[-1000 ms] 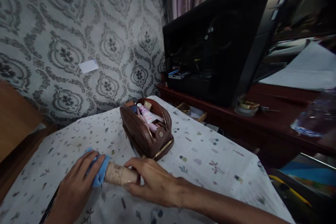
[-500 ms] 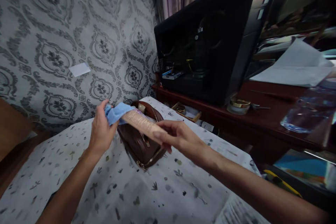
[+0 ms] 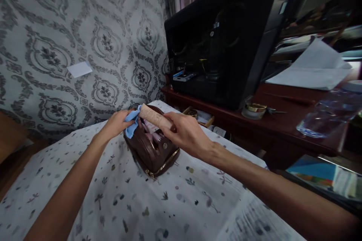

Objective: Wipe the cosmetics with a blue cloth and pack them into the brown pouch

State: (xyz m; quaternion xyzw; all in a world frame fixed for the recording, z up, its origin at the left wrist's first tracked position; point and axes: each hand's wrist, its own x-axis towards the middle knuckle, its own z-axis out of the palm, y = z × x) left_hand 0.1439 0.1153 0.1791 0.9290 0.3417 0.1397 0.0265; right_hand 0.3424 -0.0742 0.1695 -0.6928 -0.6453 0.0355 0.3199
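My left hand (image 3: 115, 125) is closed on a crumpled light-blue cloth (image 3: 131, 124) near the far left side of the bag. In my right hand (image 3: 188, 132) is a beige tube (image 3: 152, 116) with small printed text, gripped at its near end. The tube slants over the bag, its far end against the cloth. Beneath both hands sits the brown handbag (image 3: 145, 154), unzipped, with several pinkish and white items (image 3: 152, 131) partly visible inside. My right hand hides part of the bag's opening.
The bag rests on a white patterned sheet (image 3: 135, 207). To the right, a dark red desk (image 3: 283, 103) holds a large black screen (image 3: 209, 45), a small glass jar (image 3: 253, 110), a clear bottle (image 3: 325, 116) and papers (image 3: 308, 69). An open drawer (image 3: 207, 120) juts out below. Patterned wallpaper rises behind.
The tube has swung so its far end points further up, and the cloth has slid off most of it to its left end. The bag's contents show more now.
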